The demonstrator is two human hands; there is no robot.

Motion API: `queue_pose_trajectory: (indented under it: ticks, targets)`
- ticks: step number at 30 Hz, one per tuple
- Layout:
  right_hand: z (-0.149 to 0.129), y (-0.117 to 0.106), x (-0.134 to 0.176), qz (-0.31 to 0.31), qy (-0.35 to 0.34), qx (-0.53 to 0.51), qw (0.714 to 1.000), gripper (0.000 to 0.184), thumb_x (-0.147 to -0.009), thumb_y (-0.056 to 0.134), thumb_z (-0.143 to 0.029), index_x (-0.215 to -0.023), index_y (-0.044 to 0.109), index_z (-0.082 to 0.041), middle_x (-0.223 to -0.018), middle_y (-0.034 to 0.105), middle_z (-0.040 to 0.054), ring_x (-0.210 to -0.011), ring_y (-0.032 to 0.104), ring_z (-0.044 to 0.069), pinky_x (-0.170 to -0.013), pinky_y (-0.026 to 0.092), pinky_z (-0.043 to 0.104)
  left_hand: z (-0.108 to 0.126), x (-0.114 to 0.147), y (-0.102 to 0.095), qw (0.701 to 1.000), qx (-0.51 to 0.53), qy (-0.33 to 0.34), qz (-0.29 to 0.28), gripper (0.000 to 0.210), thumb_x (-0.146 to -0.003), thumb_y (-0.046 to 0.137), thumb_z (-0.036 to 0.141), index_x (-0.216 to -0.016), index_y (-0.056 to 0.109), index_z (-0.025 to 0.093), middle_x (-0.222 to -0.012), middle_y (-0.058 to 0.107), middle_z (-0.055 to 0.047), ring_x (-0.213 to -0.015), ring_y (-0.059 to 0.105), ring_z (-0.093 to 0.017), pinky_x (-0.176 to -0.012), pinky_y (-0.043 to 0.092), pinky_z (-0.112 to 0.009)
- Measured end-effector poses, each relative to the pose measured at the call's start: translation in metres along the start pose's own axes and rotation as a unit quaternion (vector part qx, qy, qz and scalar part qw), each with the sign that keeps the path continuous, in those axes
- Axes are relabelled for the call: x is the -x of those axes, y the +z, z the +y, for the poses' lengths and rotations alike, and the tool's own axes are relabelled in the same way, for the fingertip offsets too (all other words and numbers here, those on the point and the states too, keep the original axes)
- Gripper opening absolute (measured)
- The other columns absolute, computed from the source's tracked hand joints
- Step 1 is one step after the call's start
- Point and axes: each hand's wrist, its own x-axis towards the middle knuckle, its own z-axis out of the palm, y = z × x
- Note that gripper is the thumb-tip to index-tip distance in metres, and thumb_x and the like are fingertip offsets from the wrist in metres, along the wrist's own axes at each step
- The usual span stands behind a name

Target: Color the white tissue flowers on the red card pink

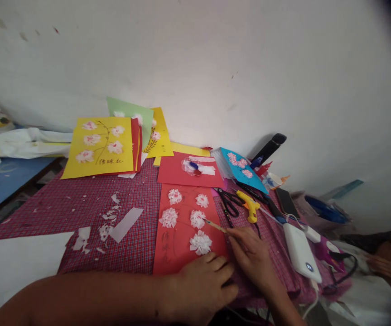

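Note:
A red card (185, 199) carrying several white tissue-paper flowers lies before me on the checked cloth, with handwriting along its lower left. My left hand (204, 283) lies across the card's bottom edge, fingers extended, below the lowest white flower (200, 243). Between the fingers of my right hand (249, 253) is a thin paintbrush (217, 226), pointing left. Its tip meets the right-hand middle flower (198, 219), where some pink shows. Just above, a second red sheet (170, 170) bears a clear dish (187, 165) with colour in it and white paper strips (205, 170).
Finished-looking flower cards, one yellow (100, 149), lean at the back left. Paper scraps (107, 231) lie on the left. Right of the card are scissors (228, 202), a yellow glue gun (248, 204) and a white power bank (302, 253) with cables. Another person's hand (387, 262) shows far right.

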Motion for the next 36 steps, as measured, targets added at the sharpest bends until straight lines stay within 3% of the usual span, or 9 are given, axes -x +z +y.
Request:
queue_pose_trajectory:
  ticks: [3,9,17,24,32,36]
  targets:
    - [0.001,0.004,0.001,-0.005,-0.001,-0.001,1.000,0.019,-0.099,0.060,-0.017,-0.109,0.074,-0.026,-0.096,0.077,0.0047,-0.088,0.073,0.022,-0.080,0.060,0.035,0.000,0.000,0.001,1.000,0.003,0.000,0.002,0.046,-0.086,0.068,0.043,-0.123,0.063,0.016,-0.119,0.064,-0.011,-0.114,0.056,-0.029,-0.097,0.046,-0.041]
    - [-0.003,-0.001,-0.002,-0.011,0.002,0.003,1.000,0.019,-0.100,0.060,-0.018,-0.111,0.073,-0.026,-0.097,0.077,0.0057,-0.090,0.073,0.022,-0.080,0.060,0.036,0.000,0.000,0.002,1.000,0.004,0.000,-0.005,0.046,-0.087,0.066,0.042,-0.125,0.063,0.017,-0.127,0.062,-0.013,-0.119,0.056,-0.030,-0.099,0.045,-0.040]
    - [-0.016,0.017,-0.012,-0.022,-0.018,0.025,0.999,0.024,-0.100,0.056,-0.017,-0.111,0.076,-0.025,-0.097,0.078,0.0060,-0.088,0.072,0.023,-0.082,0.059,0.039,0.000,-0.001,0.003,1.000,0.026,-0.007,0.000,0.050,-0.089,0.066,0.042,-0.133,0.061,0.018,-0.137,0.060,-0.012,-0.126,0.055,-0.032,-0.107,0.043,-0.044]
    - [-0.014,0.002,-0.012,-0.003,-0.011,0.029,1.000,0.021,-0.098,0.059,-0.016,-0.108,0.075,-0.025,-0.096,0.078,0.0070,-0.087,0.072,0.024,-0.079,0.060,0.039,-0.001,0.001,0.003,1.000,0.014,0.001,-0.001,0.047,-0.089,0.065,0.042,-0.128,0.063,0.016,-0.129,0.062,-0.013,-0.125,0.055,-0.032,-0.103,0.045,-0.043]
    - [-0.015,0.013,-0.028,-0.010,0.001,0.060,0.998,0.022,-0.098,0.057,-0.016,-0.107,0.075,-0.024,-0.099,0.078,0.0077,-0.091,0.073,0.025,-0.085,0.059,0.041,0.000,0.001,0.009,1.000,0.012,-0.004,0.016,0.045,-0.091,0.065,0.042,-0.128,0.064,0.017,-0.132,0.063,-0.013,-0.130,0.053,-0.031,-0.103,0.046,-0.044]
    - [-0.014,0.009,-0.027,-0.020,0.012,0.061,0.998,0.019,-0.098,0.058,-0.019,-0.104,0.076,-0.024,-0.098,0.079,0.0078,-0.091,0.073,0.025,-0.084,0.059,0.041,0.000,0.002,0.008,1.000,0.015,-0.005,0.021,0.044,-0.091,0.065,0.042,-0.128,0.065,0.018,-0.132,0.063,-0.013,-0.129,0.053,-0.031,-0.100,0.047,-0.042]
